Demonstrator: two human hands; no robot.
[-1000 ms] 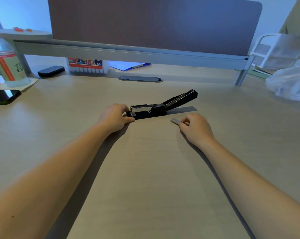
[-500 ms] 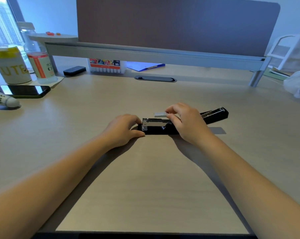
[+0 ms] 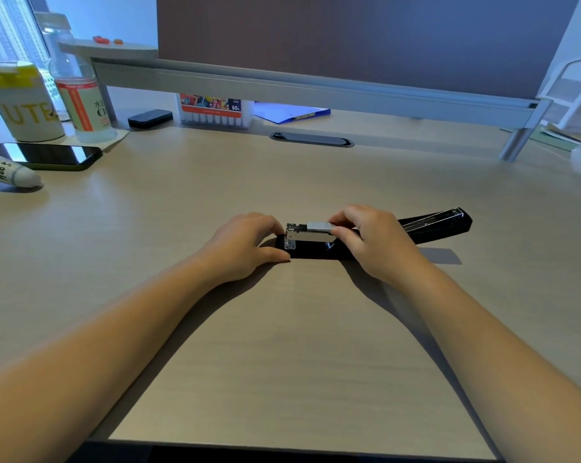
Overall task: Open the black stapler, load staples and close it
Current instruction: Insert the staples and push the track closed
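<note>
Risk noted: my right hand [image 3: 379, 242] pinches the silver staple strip [image 3: 319, 226] over the open black stapler's [image 3: 315, 250] channel; left hand [image 3: 245, 243], fingers curled, braces its nose. Tilt jams it.

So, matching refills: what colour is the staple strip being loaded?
Silver-grey metal staple strip, clearest in the head view.

We see two bare forearms, with no sleeves, coming in from the lower corners. Our left hand [image 3: 245, 243] and right hand [image 3: 371, 243] wear no gloves, rings, watch or bracelet that we can make out. The fingers [image 3: 340, 217] look short and rounded, nails too small to tell apart.
</note>
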